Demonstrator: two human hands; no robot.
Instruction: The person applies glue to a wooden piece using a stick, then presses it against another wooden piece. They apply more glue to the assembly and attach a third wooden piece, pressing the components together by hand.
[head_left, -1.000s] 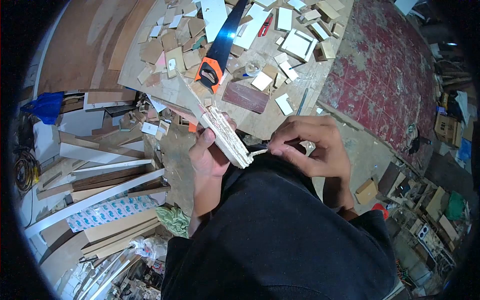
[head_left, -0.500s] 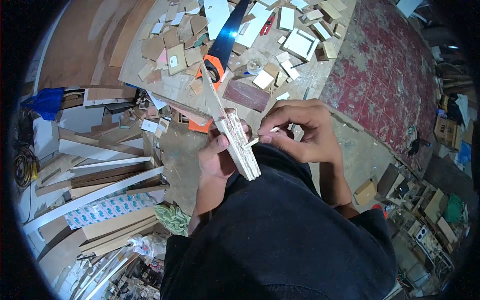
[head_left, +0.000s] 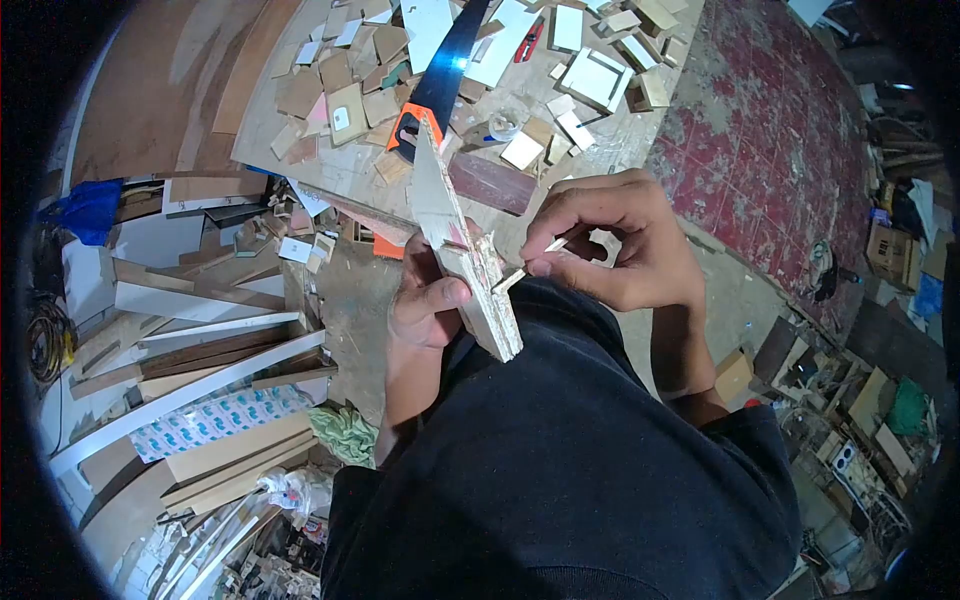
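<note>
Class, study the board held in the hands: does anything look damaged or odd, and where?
Yes. The board in the left hand has a ragged, splintered edge; the right hand pinches a sliver jutting from it.

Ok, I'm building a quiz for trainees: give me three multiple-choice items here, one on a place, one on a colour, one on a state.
1. Where does the handsaw lie? A on the workbench; B on the floor; C across the person's lap.
2. What colour is its handle? A green; B orange and black; C white.
3. What is the right hand doing? A hanging empty; B gripping a hammer; C pinching a sliver on the wood offcut in the left hand.
Answers: 1 A, it rests among cut pieces there; 2 B, orange grip, black insert; 3 C, the sliver sits between thumb and forefinger.
</note>
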